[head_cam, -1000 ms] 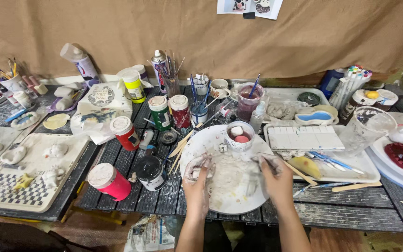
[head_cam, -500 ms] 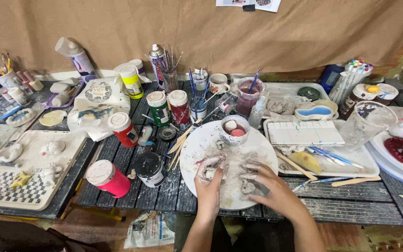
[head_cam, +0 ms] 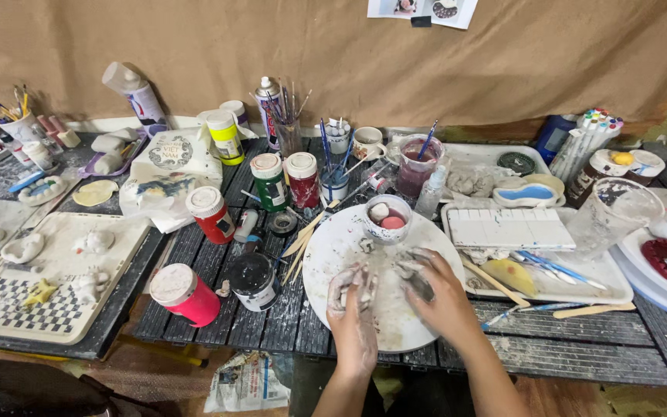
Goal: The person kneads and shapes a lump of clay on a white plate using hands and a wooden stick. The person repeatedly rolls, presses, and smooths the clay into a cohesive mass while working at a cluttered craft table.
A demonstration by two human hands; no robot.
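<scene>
Clay-smeared round board (head_cam: 349,243), bowl (head_cam: 387,218) just behind.

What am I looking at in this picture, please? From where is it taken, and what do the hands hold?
The view comes from a camera worn on a person's head, looking down at a dark slatted table crowded with craft supplies. The left hand and right hand, both smeared with pale clay, rest on a round white board. The right hand's fingers curl around a small grey lump of clay; whether the left holds anything I cannot tell. A small bowl sits on the board behind the hands. Paint jars stand to the left.
</scene>
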